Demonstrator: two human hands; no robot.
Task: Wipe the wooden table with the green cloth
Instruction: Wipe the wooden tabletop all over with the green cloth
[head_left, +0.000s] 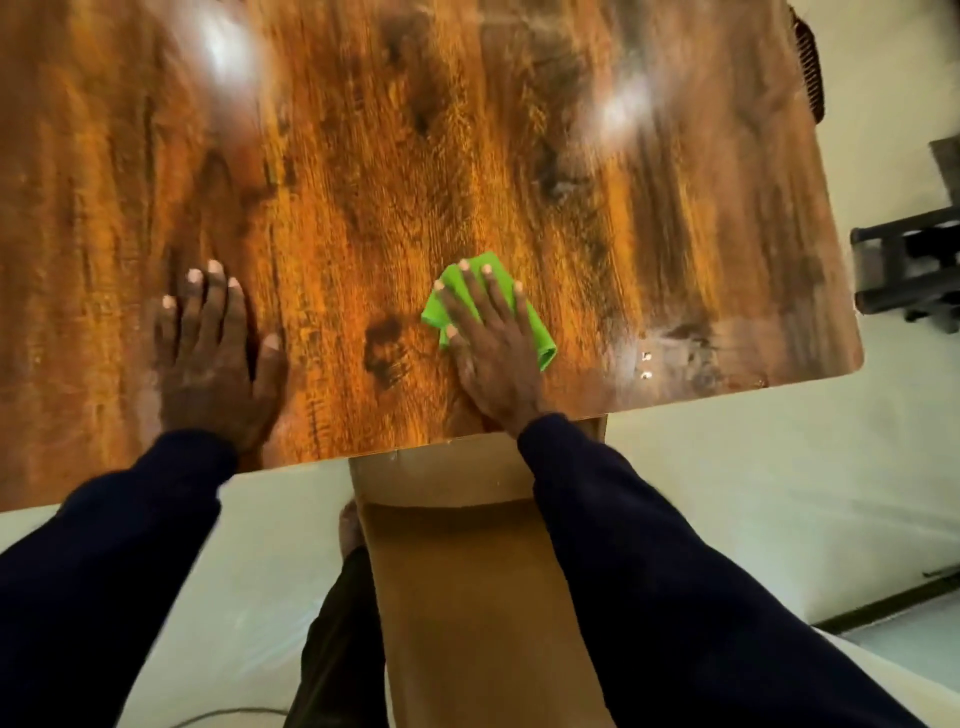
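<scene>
Nearest, we note two dark sleeves, left (104, 571) and right (649, 571), reaching forward over a pale floor (753, 493). Between them, a brown support panel (467, 597) runs under the table's near edge. A foot (350, 525) shows just left of the panel.

On the table (467, 130), near its near edge, we find the left hand (218, 358) lying flat on the bare wood, fingers straight and spread, holding nothing. The right hand (491, 353) lies well apart from it, to the right, fingers straight and spread, pressing flat on the green cloth (541, 340). The folded cloth rests on the wood, showing around the fingers and at the hand's right side.

Farther off, the tabletop shows two bright glare patches. Beyond the right edge stands a dark frame (909, 270), too blurred to identify.
</scene>
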